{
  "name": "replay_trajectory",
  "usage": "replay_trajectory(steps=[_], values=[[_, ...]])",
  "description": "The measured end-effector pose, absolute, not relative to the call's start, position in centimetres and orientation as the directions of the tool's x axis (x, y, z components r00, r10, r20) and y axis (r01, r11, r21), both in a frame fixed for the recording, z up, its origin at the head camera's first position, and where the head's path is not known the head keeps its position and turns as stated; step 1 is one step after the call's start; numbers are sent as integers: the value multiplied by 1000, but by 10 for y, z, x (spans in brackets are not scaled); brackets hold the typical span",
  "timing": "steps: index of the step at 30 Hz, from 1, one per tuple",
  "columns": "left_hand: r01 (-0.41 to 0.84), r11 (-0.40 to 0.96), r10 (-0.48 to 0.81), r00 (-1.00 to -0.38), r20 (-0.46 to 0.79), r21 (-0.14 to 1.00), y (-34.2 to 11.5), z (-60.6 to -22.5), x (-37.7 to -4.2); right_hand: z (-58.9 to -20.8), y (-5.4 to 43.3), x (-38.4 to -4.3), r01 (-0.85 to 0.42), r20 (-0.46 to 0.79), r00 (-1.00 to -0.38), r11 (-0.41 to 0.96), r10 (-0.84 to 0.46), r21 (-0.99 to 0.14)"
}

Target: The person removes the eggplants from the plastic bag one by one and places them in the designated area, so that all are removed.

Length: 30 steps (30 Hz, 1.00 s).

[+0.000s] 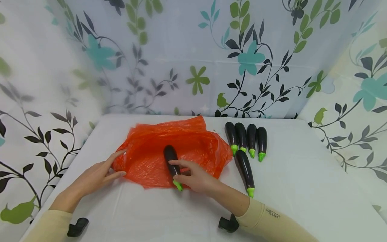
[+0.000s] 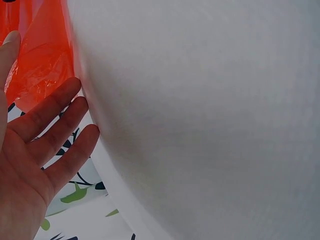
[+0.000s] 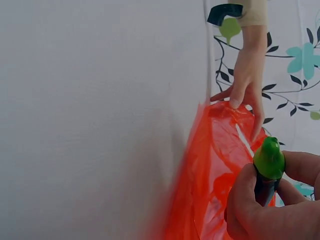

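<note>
A red plastic bag [image 1: 145, 168] lies spread on the white table, its mouth facing the person. My right hand [image 1: 196, 176] holds a dark eggplant [image 1: 170, 154] with a bright green stem over the bag's opening. In the right wrist view, thumb and fingers grip the eggplant [image 3: 269, 160] close to its green end. At the bag's left edge, my left hand [image 1: 96, 176] touches the red plastic with its fingers extended. The left wrist view shows that hand [image 2: 35, 145] with straight, spread fingers beside the bag [image 2: 45, 60].
Several eggplants [image 1: 251, 137] lie in a row to the right of the bag. Another eggplant [image 1: 245, 171] lies nearer, beside the bag's right corner. A patterned curtain [image 1: 181, 50] rises behind the table [image 1: 296, 188].
</note>
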<state>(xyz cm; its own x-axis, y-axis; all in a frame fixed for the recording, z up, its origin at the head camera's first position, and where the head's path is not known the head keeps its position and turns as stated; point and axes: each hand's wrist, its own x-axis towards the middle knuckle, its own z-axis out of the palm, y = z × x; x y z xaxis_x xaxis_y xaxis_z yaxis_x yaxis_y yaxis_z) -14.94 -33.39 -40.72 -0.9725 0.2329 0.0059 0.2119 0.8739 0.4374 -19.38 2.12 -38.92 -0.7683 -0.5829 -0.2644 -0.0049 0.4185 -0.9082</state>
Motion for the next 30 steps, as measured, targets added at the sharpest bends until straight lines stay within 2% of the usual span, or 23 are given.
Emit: replay_trajectory(steps=[10,19,30], values=[[199,876,223,-975,-3,439,-333,-407,-149,-381,56,-187,34,-266,-773,380,-577,-924],[199,882,222,-975,-4,428,-333,-405,-149,-366,83,-186,46,-205,-826,300,-525,-953],[198,878,223,-975,-7,436,-333,-406,-149,-360,114,-185,-26,-132,-893,342,-430,-939]])
